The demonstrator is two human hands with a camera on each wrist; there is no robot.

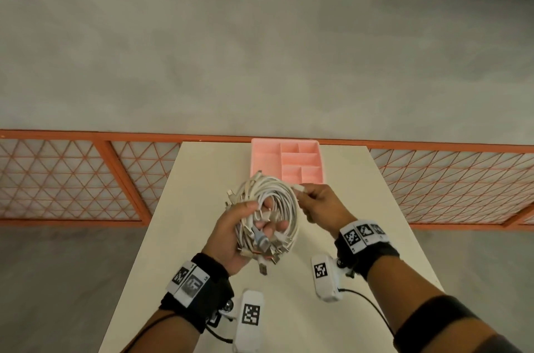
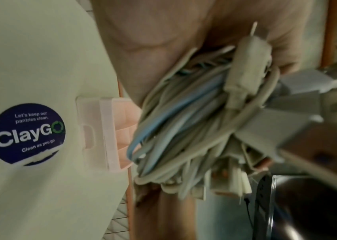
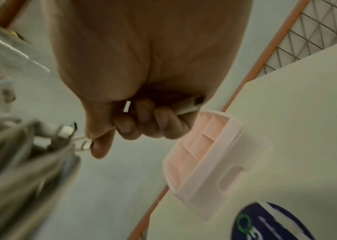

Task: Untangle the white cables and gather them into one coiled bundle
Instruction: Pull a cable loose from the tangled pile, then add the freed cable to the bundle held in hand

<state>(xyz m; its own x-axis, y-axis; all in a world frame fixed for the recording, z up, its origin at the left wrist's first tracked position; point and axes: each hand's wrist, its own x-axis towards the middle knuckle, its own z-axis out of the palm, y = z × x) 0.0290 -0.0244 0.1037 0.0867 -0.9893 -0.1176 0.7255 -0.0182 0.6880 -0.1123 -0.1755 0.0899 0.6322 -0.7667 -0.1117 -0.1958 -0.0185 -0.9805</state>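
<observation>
A coiled bundle of white cables (image 1: pixel 271 208) with several plugs hanging from its lower end is held above the table. My left hand (image 1: pixel 239 225) grips the coil, thumb over the near side and fingers through the loop; in the left wrist view the cable bundle (image 2: pixel 184 129) fills my palm. My right hand (image 1: pixel 318 202) is at the coil's right side and pinches a loose white cable end (image 1: pixel 299 188). In the right wrist view that cable end (image 3: pixel 186 108) runs through my curled fingers (image 3: pixel 143 120), and the coil (image 3: pixel 15 154) is blurred at the left.
A pink divided tray (image 1: pixel 289 160) sits at the table's far edge, just beyond the coil. The cream table (image 1: pixel 187 208) is narrow, with floor on both sides and an orange mesh railing (image 1: pixel 72 176) behind. A round blue sticker (image 2: pixel 26 134) lies on the tabletop.
</observation>
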